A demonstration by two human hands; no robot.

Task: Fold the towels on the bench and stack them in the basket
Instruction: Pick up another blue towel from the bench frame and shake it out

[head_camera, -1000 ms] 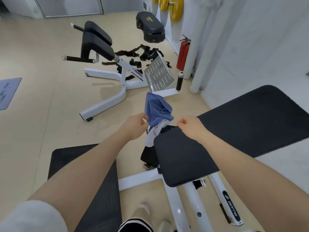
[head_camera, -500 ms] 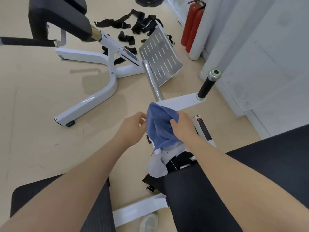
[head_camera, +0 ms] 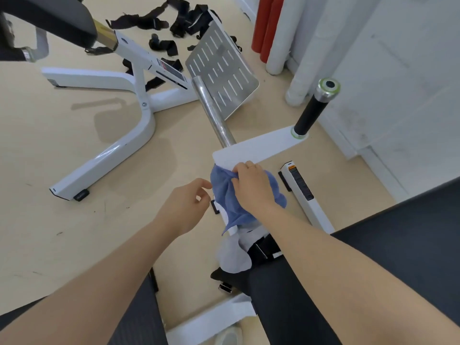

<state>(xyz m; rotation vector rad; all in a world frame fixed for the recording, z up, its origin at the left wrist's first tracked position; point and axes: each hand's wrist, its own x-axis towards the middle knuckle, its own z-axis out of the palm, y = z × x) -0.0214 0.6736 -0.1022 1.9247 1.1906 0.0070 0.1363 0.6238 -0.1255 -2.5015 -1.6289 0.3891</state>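
Right hand [head_camera: 250,184] pinching blue towel [head_camera: 239,202] at frame middle. Left hand [head_camera: 185,204] hovering just beside it, fingers loosely curled, holding nothing. White towel [head_camera: 232,257] hanging below, at end of black bench [head_camera: 286,295]. Nothing looking folded. Basket not showing. Task seems just starting. Orange label on white bar [head_camera: 300,186] at right too small for reading.

Blue towel [head_camera: 237,202], pale grey towel [head_camera: 231,257], black bench pad [head_camera: 373,282], red extinguisher [head_camera: 267,26], beige floor [head_camera: 62,145]
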